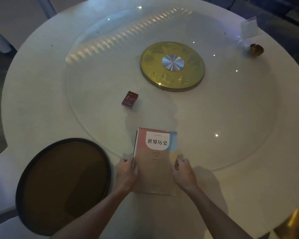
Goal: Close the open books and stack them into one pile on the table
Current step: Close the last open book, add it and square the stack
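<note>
A closed book with a pink, blue and tan cover (pixel 154 161) lies on top of a pile near the table's front edge. The edge of another book with a green spine shows under its left side. My left hand (pixel 126 173) presses against the pile's left edge, fingers curled around it. On the opposite side, my right hand (pixel 184 173) grips the right edge. Both hands hold the pile from the sides. How many books lie beneath the top one I cannot tell.
A round dark tray (pixel 62 185) sits at the front left. A red small box (pixel 129 99) lies on the glass turntable (pixel 110 66), whose gold hub (pixel 172 66) is in the middle. A brown object (pixel 256 50) and a card holder (pixel 248 29) stand far right.
</note>
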A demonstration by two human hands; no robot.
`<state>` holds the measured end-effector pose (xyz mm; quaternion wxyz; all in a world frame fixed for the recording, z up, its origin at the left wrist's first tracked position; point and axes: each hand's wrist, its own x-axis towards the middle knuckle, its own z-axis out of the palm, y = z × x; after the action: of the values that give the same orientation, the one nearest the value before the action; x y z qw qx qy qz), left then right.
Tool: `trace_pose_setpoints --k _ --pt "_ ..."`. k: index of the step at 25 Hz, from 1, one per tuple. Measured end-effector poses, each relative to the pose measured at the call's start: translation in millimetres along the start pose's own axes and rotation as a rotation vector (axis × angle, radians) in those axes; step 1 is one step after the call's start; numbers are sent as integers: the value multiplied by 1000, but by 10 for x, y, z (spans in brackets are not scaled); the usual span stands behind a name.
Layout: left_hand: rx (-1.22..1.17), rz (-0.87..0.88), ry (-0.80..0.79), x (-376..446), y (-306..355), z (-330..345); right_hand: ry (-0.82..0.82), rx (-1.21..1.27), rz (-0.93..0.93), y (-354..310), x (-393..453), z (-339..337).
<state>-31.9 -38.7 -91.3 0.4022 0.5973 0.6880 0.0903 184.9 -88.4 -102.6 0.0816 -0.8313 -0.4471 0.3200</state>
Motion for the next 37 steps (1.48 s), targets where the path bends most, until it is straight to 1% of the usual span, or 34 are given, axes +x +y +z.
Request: trace_pose_setpoints --k 1,2,3,5,7,10,11,13,17,21,29,31,35,37 --pt "22 5 -10 -4 -36 -5 21 -81 -15 2 -30 24" --pt "32 -17 -36 -3 -64 -9 33 -102 -2 11 -48 51" --pt "24 -52 -65 8 -100 0 44 -62 19 33 -56 87" --pt "-32 -145 -136 -2 -149 17 13 149 106 68 -123 163" --pt "-99 -187 -174 -4 -201 14 -5 352 196 78 -181 227" --pt "-117 -179 -185 57 -214 -26 -3 548 328 -21 -190 214" --pt "-115 -165 -180 74 -205 -38 -12 603 340 -46 -182 205" --pt "-115 -149 -167 91 -193 -44 -9 635 328 -70 -146 182" --pt "-65 -131 -141 230 -82 -46 -18 587 281 -111 -14 77" --pt "1 -88 -118 475 174 -61 -18 560 261 -170 314 -104" --pt "-29 -89 -79 1129 645 -46 28 543 221 -342 971 -355" --pt "1 -81 -91 1238 680 -24 30 471 210 -374 1058 -389" --pt "78 -100 -72 1298 682 -17 27 108 186 -408 1113 -464" --pt "138 -83 -52 1324 727 -63 42 60 198 -462 1190 -521"
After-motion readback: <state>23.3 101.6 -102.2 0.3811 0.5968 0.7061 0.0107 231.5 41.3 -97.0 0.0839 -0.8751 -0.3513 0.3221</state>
